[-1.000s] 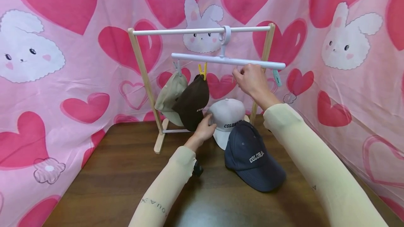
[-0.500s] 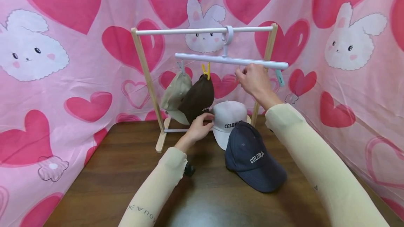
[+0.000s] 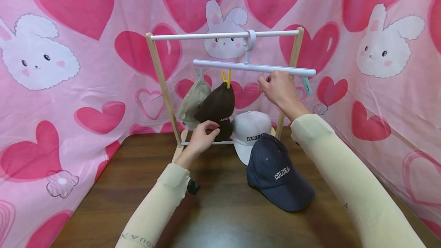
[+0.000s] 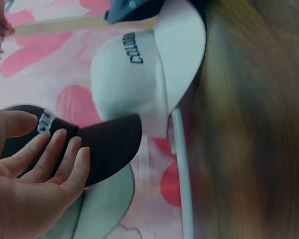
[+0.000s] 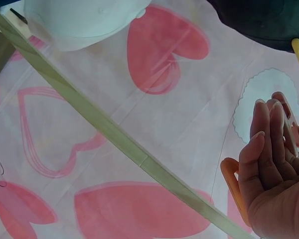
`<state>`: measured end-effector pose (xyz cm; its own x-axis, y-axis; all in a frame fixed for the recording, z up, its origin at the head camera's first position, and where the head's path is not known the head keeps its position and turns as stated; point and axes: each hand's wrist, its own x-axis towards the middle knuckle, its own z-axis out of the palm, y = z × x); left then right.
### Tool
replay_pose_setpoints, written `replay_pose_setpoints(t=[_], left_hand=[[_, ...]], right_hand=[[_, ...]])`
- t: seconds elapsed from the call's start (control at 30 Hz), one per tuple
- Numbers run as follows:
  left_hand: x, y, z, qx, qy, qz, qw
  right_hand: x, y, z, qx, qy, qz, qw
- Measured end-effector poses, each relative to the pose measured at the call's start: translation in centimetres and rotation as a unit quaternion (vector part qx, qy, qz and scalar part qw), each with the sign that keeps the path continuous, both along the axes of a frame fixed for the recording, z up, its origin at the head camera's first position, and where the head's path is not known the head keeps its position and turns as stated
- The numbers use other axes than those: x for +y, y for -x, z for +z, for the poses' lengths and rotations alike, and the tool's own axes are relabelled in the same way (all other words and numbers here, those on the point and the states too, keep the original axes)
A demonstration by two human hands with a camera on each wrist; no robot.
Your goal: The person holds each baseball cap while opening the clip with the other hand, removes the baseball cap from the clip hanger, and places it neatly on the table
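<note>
My left hand [image 3: 203, 136] is in front of the hanging brown cap [image 3: 216, 102], its fingers loosely bent with nothing held. In the left wrist view the fingers overlap the cap's dark brim [image 4: 112, 144]; whether they touch it, I cannot tell. A yellow clip [image 3: 226, 79] holds this cap under the white hanger [image 3: 220, 64]. Beneath the hanger's right part, my right hand [image 3: 280, 89] pinches a pink clip [image 5: 284, 110]. An orange clip [image 5: 234, 186] hangs beside that hand. The white cap [image 3: 251, 125] stands on the table, partly behind the navy cap [image 3: 275, 175].
A grey clip [image 3: 200, 75] holds a beige cap [image 3: 193, 100] behind the brown one. One teal clip [image 3: 306, 85] hangs at the hanger's right end. The rack's wooden posts [image 3: 162, 83] and top rail [image 3: 193, 36] frame the dark wooden table [image 3: 220, 217].
My left hand has come away from the white cap and moved left, in front of the brown cap. The right hand stays beneath the hanger.
</note>
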<state>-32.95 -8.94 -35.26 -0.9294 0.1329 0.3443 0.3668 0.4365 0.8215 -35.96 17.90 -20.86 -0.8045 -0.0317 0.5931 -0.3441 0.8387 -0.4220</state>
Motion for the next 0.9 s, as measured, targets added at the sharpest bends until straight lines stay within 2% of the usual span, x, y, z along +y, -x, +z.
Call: replay_pose_setpoints(t=[0.17,0.47,0.7,0.8,0.9], left_hand=[[-1.7,-0.1,0.5,-0.003,-0.030,0.027,0.9992],[-3.6,-0.1,0.6,0.002,-0.032,0.049,0.9983],[-4.5,-0.4,1.1,-0.003,-0.039,0.090,0.9952],[-4.8,-0.3,1.2,-0.013,-0.056,0.086,0.9946],[-4.9,-0.2,1.3,-0.030,-0.080,0.062,0.9944]], right_hand=[[-0.1,0.1,0.0,0.015,-0.006,0.001,1.000],[0.0,0.1,-0.3,0.027,-0.014,-0.005,1.000],[0.1,0.2,0.0,0.019,-0.011,-0.007,1.000],[0.1,0.2,-0.1,0.016,-0.011,-0.007,1.000],[0.1,0.2,-0.2,0.015,-0.010,-0.006,1.000]])
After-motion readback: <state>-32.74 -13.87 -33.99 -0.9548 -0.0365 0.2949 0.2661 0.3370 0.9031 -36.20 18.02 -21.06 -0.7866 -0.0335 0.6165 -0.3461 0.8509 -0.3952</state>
